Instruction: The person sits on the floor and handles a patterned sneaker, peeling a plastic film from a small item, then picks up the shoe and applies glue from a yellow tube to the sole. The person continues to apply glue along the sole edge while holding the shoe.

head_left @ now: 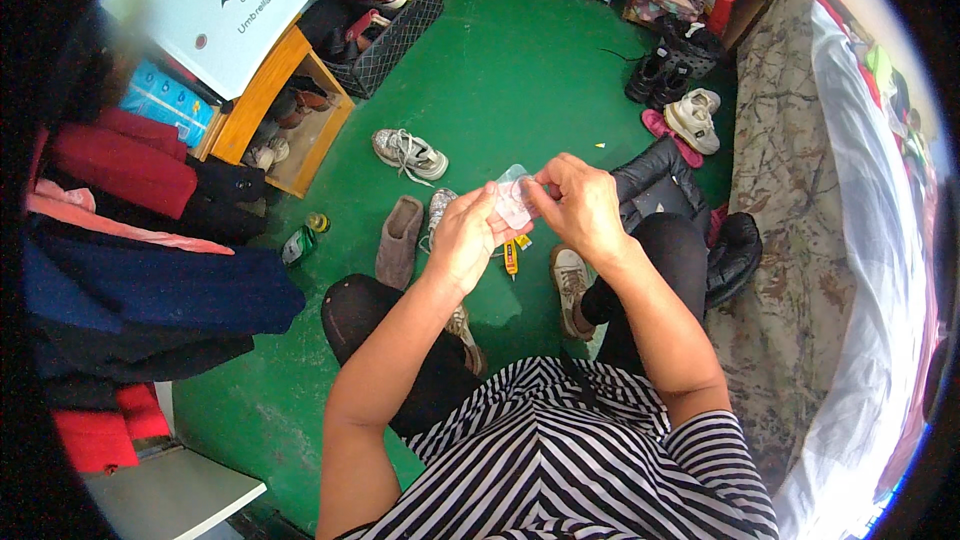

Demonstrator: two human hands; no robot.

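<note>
Above the floor, between my knees, I hold a small piece of clear, slightly pinkish plastic [513, 197], which looks like a thin wrapper or packet. My left hand [466, 240] supports it from the left with the fingers behind it. The fingers of my right hand [583, 202] pinch its right edge. What the plastic contains, if anything, I cannot make out. Below my hands, a yellow tube [511, 258] with a pointed tip lies on the green floor. A speckled shoe [440, 206] is partly hidden behind my left hand. Near it sits a grey-brown slipper [399, 240].
A grey lace-up sneaker [410, 155] and a green bottle [300, 245] are on the floor to the left. At right, a black padded jacket [648, 180] lies against a camouflage-covered bed [780, 270]. Farther off are white shoes [692, 122] and a black basket of shoes [400, 45].
</note>
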